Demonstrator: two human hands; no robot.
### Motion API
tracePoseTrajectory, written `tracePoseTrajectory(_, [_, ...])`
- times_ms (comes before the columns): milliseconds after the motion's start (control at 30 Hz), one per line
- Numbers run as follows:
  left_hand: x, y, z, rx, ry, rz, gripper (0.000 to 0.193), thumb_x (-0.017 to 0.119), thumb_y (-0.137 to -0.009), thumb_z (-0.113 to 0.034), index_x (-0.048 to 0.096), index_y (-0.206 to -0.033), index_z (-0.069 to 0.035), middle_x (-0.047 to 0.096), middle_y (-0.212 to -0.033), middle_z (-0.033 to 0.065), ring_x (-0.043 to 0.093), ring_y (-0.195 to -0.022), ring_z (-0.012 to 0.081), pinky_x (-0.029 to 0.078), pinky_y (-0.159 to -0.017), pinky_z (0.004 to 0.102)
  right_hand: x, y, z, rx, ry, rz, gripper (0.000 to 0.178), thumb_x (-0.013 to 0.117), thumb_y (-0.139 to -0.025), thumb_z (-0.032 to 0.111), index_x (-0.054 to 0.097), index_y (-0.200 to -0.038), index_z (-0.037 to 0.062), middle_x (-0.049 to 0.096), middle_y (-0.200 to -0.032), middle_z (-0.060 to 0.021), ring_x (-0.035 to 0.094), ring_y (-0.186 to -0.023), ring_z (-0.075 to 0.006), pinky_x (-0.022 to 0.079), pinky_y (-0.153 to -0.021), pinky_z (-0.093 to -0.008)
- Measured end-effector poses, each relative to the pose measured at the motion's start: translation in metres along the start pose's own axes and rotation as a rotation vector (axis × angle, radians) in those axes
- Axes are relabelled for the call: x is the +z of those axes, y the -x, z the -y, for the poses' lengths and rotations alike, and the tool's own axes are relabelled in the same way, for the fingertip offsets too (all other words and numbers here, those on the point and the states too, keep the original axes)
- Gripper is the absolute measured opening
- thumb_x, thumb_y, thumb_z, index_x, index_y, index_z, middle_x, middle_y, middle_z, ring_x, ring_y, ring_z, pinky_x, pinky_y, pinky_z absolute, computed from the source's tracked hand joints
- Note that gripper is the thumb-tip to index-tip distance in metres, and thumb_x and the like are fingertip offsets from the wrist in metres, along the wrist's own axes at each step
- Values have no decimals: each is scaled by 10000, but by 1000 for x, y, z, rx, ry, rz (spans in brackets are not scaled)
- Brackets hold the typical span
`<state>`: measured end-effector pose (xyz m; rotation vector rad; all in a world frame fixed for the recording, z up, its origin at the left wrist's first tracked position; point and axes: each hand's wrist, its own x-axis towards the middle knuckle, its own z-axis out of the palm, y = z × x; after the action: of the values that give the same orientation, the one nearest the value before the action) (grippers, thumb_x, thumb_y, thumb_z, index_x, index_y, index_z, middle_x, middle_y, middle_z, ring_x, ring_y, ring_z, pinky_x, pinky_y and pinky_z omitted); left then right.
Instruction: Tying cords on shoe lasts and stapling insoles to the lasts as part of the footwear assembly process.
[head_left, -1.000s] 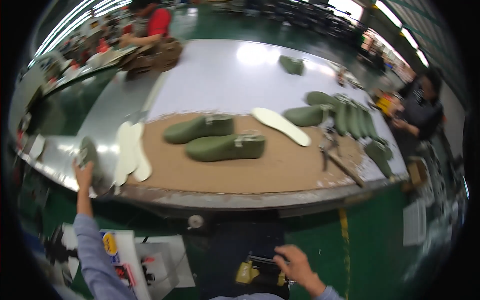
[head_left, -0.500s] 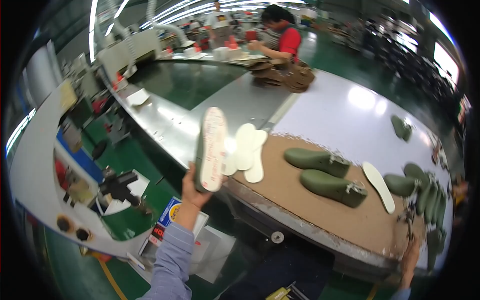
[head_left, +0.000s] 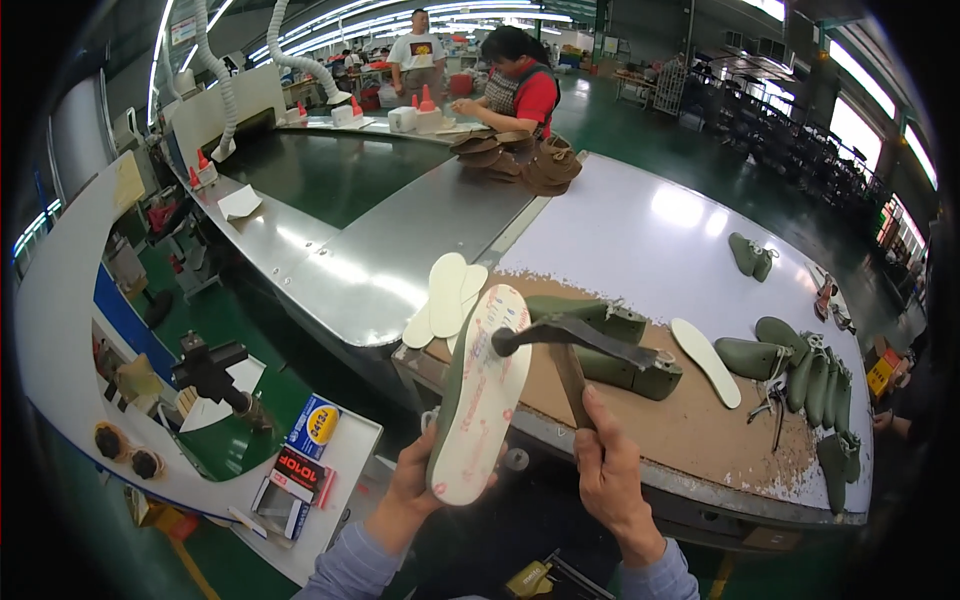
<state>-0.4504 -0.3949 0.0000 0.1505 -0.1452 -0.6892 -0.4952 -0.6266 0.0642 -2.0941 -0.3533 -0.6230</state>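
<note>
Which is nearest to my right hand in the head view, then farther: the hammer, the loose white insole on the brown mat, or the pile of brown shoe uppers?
1. hammer: gripped in the right hand.
2. loose white insole: on the mat, right.
3. pile of brown shoe uppers: far up the table.

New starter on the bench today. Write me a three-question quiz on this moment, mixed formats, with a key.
1. True or false: the left hand holds a green shoe last with a pale insole on its bottom turned toward the camera.
2. Which tool does the right hand grip? A) a brush B) a hammer C) scissors
3. Fill in: the loose stack of pale insoles lies at the ___ end of the brown mat, as the person sees it.

Key
1. True.
2. B: wooden handle in the fist, dark metal head pointing at the insole.
3. Left, where the mat meets the steel table.
</note>
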Motion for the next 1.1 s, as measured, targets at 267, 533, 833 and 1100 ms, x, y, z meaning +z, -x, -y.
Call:
tracePoseTrajectory(267, [-4, 9, -26, 46, -37, 92, 634, 502, -939, -421, 329, -1442, -77, 408, -1411, 173, 463, -1245, 373, 494, -906, 515, 0, 18, 43, 12, -298, -273, 523, 396, -1024, 252, 185, -1486, 131, 451, -678, -26, 366, -469, -47, 282, -390, -190])
tracePoseTrajectory(533, [-7, 12, -46, 141, -5, 72, 606, 482, -949, -416, 352, -1417, -54, 451, -1369, 188, 503, -1199, 389, 510, -881, 536, 44, 67, 35, 56, -259, 94, 414, 533, -915, 0, 441, -1317, 34, 535, -738, -81, 486, -568, -133, 426, -533, -254])
tracePoseTrajectory(833, [-11, -5, -65, 170, -30, -66, 607, 473, -959, -388, 340, -1419, -15, 444, -1380, 219, 488, -1218, 410, 476, -963, 506, 77, 67, 18, -34, -232, 112, 491, 564, -882, -14, 421, -1342, 80, 578, -812, -127, 534, -590, -209, 464, -564, -274])
tracePoseTrajectory(1100, [-10, -57, -167, 541, -396, -498, 494, 610, -878, -137, 430, -1318, -5, 560, -1198, 181, 592, -1045, 330, 528, -843, 506, 36, 36, -32, 232, 448, 11, 415, 530, -867, -26, 543, -1272, 59, 609, -1086, -195, 602, -917, -365, 473, -762, -411])
